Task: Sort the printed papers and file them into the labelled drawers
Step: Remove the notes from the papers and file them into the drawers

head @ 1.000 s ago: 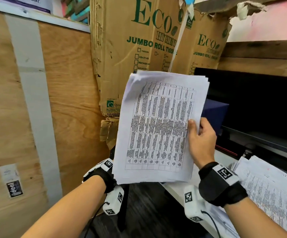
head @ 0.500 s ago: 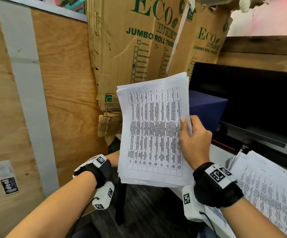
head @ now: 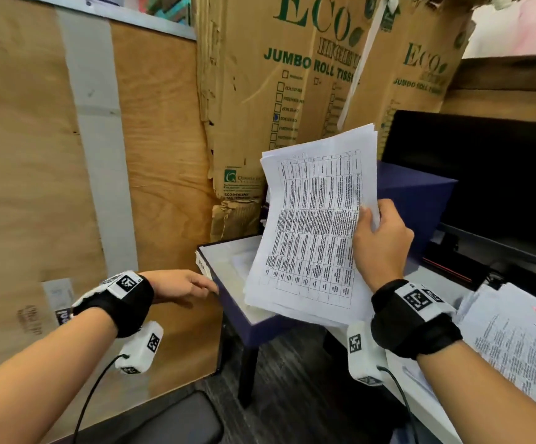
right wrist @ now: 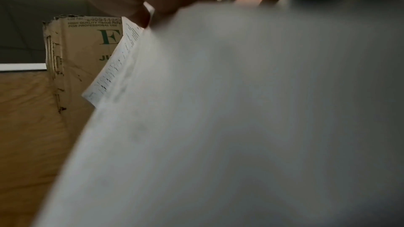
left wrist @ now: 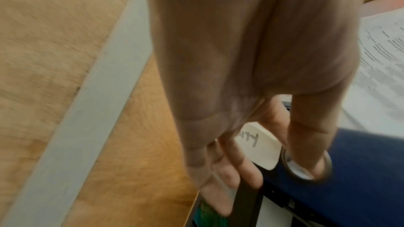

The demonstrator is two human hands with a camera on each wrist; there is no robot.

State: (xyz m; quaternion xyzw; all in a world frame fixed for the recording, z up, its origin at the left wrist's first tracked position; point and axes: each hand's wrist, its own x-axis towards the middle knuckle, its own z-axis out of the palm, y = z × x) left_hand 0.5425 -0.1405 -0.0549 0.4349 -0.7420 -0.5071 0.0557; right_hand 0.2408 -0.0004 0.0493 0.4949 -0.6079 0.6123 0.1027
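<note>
Gripping printed papers (head: 311,225) in right hand (head: 380,241), left hand (head: 180,285) fingering drawer (head: 228,302) ring, plywood wall (head: 26,155).

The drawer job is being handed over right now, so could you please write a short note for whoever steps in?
Left hand: a finger is hooked through the ring pull of the navy drawer, which is pulled open; its label is partly hidden.
Right hand: grips the sheaf of printed tables by its right edge, held above the open drawer.
Done: the drawer is open; some paper seems to lie inside already.
Left: lower the sheaf in, shut the drawer, then sort the loose pile on the desk at the right.
</note>
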